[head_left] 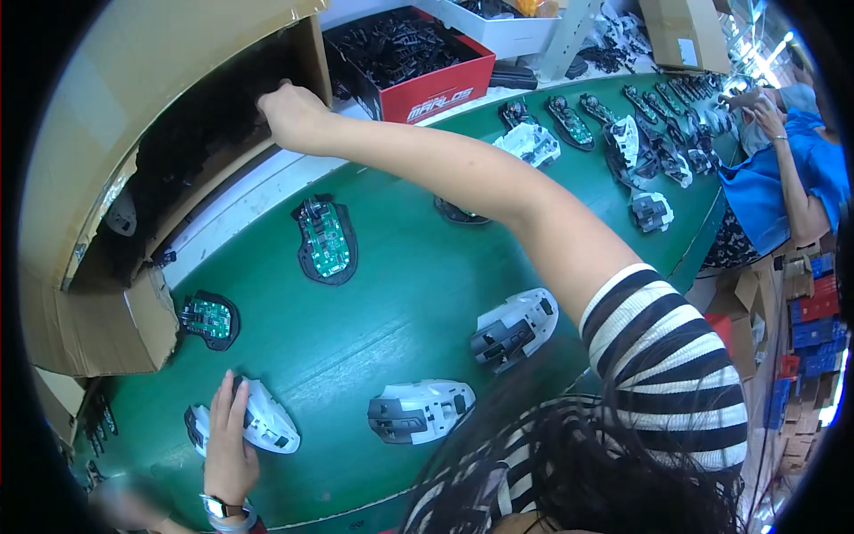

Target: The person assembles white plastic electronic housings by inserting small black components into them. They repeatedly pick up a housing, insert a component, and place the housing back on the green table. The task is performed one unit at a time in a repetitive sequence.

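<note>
My right hand (pixel 294 117) reaches across the belt into an open cardboard box (pixel 169 325) of dark parts; its fingertips are hidden, so any hold cannot be told. My left hand (pixel 230 449) is open, fingers stretched out along a white computer mouse shell (pixel 271 420) with a grey front piece. Two more white and grey mouse shells, one in the middle (pixel 422 411) and one further right (pixel 516 327), lie near me. Beyond them are black mouse bases with green circuit boards, one at the left (pixel 210 319) and one nearer the centre (pixel 326 242).
A red box (pixel 436 84) of small black parts stands at the back, near a white bin (pixel 498 31). More mouse parts line the green belt (pixel 382 311) toward the right. A person in blue (pixel 792 178) works there; another person is partly visible at the lower left.
</note>
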`<state>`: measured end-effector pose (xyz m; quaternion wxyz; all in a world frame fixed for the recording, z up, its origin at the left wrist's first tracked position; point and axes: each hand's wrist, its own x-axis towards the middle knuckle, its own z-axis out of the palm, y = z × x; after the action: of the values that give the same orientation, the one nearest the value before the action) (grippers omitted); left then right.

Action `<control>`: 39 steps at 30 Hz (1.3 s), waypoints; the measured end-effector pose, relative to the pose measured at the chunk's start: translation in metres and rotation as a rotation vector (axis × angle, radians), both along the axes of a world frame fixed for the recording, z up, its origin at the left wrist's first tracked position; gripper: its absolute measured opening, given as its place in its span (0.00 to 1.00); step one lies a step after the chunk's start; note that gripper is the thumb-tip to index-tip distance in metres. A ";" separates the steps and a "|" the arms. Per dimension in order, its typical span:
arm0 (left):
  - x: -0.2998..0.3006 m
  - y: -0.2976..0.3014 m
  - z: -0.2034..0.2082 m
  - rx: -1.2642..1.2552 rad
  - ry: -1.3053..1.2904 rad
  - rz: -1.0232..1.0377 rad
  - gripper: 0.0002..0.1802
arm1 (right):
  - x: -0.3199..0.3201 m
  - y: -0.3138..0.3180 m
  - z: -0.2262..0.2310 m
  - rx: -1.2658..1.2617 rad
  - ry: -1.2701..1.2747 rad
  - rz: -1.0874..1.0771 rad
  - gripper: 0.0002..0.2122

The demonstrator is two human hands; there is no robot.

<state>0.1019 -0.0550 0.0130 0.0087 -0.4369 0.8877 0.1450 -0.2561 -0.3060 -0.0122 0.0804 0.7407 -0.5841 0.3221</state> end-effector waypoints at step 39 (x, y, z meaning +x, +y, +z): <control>-0.051 0.056 -0.017 0.639 1.751 0.241 0.60 | 0.109 0.243 0.036 0.120 -0.236 0.994 0.22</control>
<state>0.0505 0.0011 -0.0042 -0.5579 -0.2382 0.4451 0.6588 -0.1469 -0.0626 0.0236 -0.1914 0.8908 -0.1840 0.3688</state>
